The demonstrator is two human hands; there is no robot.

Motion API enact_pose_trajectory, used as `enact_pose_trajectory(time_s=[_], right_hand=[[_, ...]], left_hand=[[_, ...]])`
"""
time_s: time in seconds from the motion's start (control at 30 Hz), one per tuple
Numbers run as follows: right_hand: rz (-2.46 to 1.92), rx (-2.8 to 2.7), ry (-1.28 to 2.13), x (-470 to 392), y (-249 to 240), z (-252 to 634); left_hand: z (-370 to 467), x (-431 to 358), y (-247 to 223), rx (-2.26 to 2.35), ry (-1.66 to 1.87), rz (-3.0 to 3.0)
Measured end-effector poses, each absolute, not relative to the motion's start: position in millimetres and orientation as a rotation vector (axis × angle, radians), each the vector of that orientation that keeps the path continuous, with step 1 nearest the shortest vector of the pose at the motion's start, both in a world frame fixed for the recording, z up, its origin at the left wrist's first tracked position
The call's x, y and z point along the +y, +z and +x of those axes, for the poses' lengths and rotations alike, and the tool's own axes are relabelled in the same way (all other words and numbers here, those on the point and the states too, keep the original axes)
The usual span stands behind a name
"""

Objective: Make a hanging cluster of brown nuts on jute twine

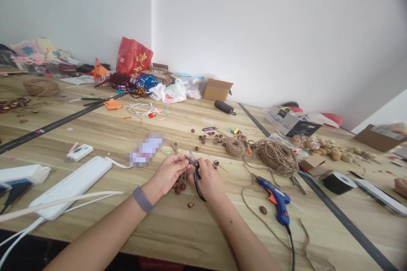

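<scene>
Scissors (197, 171) gripped in right hand (210, 180), blades (192, 161) beside pinched left hand (168, 173), its contents unclear.

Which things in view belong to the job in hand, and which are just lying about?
Likely part of the job:
scissors in the right hand, blades beside the fingers of the left hand
brown nuts by the hands
largest twine coil
blue glue gun

Apparently just lying about:
red bag
white plastic bag
coiled white cable
black cylinder
</scene>
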State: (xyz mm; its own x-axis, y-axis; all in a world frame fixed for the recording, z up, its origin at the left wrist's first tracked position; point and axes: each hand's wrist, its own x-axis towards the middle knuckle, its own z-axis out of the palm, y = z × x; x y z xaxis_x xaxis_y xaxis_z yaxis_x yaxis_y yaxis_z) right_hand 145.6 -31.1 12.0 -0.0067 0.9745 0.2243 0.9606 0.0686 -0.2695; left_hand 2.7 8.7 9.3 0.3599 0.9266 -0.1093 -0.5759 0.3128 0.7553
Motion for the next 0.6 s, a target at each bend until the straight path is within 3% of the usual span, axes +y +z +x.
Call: enact_pose_trajectory(time_s=[0.6], right_hand=[[-1.964,-2.027,0.033,-27.5,3.6,144.6]], left_hand=[[2.1,8.2,4.9,0.586,1.054,0.727]])
